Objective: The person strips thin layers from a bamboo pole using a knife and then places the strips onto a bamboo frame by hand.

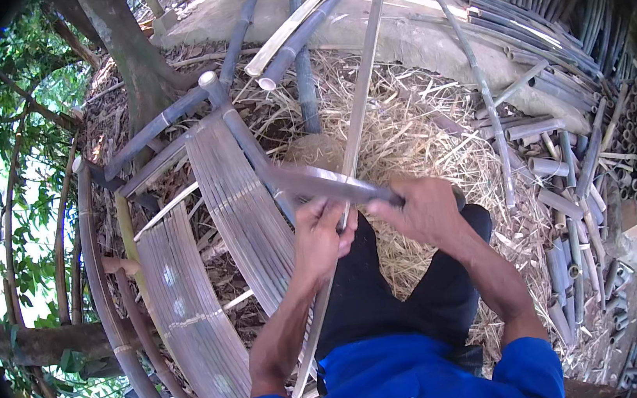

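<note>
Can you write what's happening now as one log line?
left hand grips bamboo strip | right hand holds knife against it | straw underneath

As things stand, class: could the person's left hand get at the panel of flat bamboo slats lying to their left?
Probably yes. The left hand grips the long bamboo strip, but the slat panel lies right beside that wrist with nothing between. The hand would have to let go of the strip, which the right hand works with a blade.

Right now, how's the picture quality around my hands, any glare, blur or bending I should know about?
Head view: the left hand, right hand and long bamboo strip are fairly sharp; the blade looks slightly smeared with a pale sheen; sunlight blows out the concrete slab; fisheye bends the bamboo poles at the left rim.
</note>
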Available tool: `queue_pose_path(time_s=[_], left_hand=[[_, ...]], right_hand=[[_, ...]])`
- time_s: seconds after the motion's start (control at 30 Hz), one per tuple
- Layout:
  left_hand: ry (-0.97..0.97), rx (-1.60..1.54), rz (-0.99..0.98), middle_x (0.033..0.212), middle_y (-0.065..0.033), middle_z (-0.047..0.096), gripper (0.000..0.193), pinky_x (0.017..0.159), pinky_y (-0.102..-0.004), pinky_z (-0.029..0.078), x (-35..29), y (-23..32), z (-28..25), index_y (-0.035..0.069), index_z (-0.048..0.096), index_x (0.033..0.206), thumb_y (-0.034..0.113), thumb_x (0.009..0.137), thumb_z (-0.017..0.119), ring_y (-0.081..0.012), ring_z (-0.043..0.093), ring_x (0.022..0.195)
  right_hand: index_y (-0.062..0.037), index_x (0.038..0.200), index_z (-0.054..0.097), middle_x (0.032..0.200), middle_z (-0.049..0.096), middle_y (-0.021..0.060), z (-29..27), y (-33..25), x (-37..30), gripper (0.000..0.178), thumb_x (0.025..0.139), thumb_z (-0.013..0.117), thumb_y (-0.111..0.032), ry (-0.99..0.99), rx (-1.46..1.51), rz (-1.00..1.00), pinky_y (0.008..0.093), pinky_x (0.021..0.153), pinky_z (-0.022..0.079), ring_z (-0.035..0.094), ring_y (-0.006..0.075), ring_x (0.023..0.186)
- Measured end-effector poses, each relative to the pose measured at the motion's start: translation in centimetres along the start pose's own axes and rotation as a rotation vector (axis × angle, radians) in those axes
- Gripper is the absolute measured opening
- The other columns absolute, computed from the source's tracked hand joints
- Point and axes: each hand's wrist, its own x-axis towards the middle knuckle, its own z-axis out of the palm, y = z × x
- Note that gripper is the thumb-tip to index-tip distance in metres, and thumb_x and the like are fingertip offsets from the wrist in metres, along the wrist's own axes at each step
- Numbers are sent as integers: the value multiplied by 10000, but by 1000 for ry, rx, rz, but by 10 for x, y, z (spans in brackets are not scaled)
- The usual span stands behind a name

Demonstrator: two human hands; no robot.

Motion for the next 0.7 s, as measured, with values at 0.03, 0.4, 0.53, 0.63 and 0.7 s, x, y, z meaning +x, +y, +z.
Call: queue_pose_path(time_s=[0.03, 0.4, 0.53, 0.63, 0.7], left_hand=[[-5, -1, 0, 707, -35, 565, 307, 371, -213, 244, -1, 1, -1, 13, 652, 1227, 240, 1078, 509, -48, 384, 434], [45, 104, -166, 660, 10, 521, 311, 394, -215, 234, -46, -12, -25, 46, 658, 1271, 242, 1038, 594, -28, 366, 450], [19, 386, -147, 655, 50, 531, 287, 423, -217, 266, -81, -29, -32, 16, 677, 1234, 141, 975, 685, -12, 423, 494], [33, 196, -221, 642, 59, 543, 299, 426, -221, 274, -94, -41, -53, 3, 687, 1222, 69, 933, 723, -13, 442, 489], [36, 207, -306, 627, 34, 559, 294, 418, -218, 295, -93, -32, -53, 10, 682, 1246, 125, 975, 678, -25, 443, 461]], right_hand=[[-47, 777, 678, 556, 609, 161, 2, 1, -4, 638, 894, 614, -671, -31, -5, -58, 473, 549, 525, 662, 371, 548], [-83, 1007, 776, 671, 669, 198, 0, 41, 45, 670, 913, 553, -708, -88, -36, 206, 470, 638, 547, 707, 374, 679], [-69, 1025, 778, 674, 678, 204, -31, 126, 95, 803, 923, 434, -788, 55, -182, 471, 496, 668, 549, 708, 387, 699], [-82, 1047, 781, 703, 697, 183, -40, 134, 101, 812, 914, 429, -802, 96, -276, 498, 486, 696, 553, 708, 383, 715], [-87, 1042, 781, 728, 704, 186, -39, 118, 92, 790, 912, 449, -792, 87, -342, 441, 480, 713, 554, 707, 385, 726]])
